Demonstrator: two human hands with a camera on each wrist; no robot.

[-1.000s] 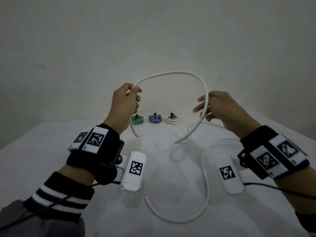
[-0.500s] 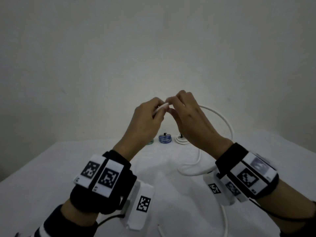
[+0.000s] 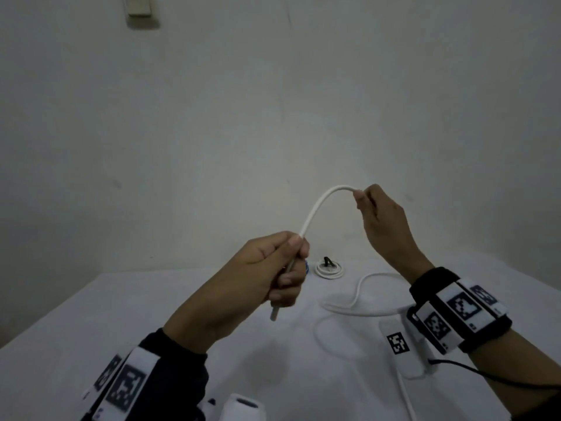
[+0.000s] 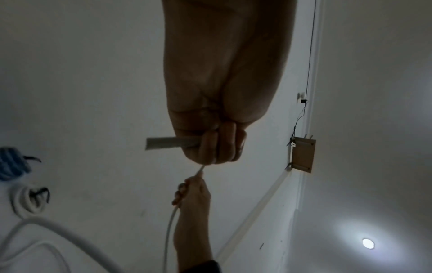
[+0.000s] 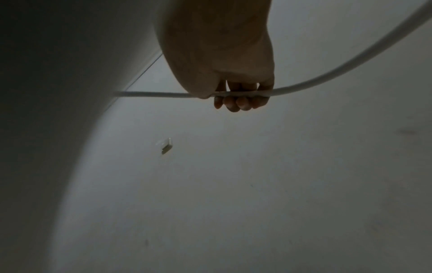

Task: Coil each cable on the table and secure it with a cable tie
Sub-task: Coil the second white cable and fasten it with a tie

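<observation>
A white cable (image 3: 315,209) arches in the air between my two hands, above the white table (image 3: 91,317). My left hand (image 3: 282,265) grips it in a fist near its cut end, which sticks out below the fingers (image 4: 163,144). My right hand (image 3: 368,202) pinches the cable higher up and to the right, fingers curled round it (image 5: 238,95). From there the cable (image 3: 359,291) drops behind the right wrist and snakes over the table.
A coiled white cable (image 3: 329,268) with a black tie lies at the table's far edge. A coiled blue cable (image 4: 11,164) sits next to it, mostly hidden behind my left hand in the head view. A wall rises right behind the table.
The hands met at the centre half a second ago. Now they have drawn apart: the left came down and toward me, the right went up and right, with a short arch of cable between them.
</observation>
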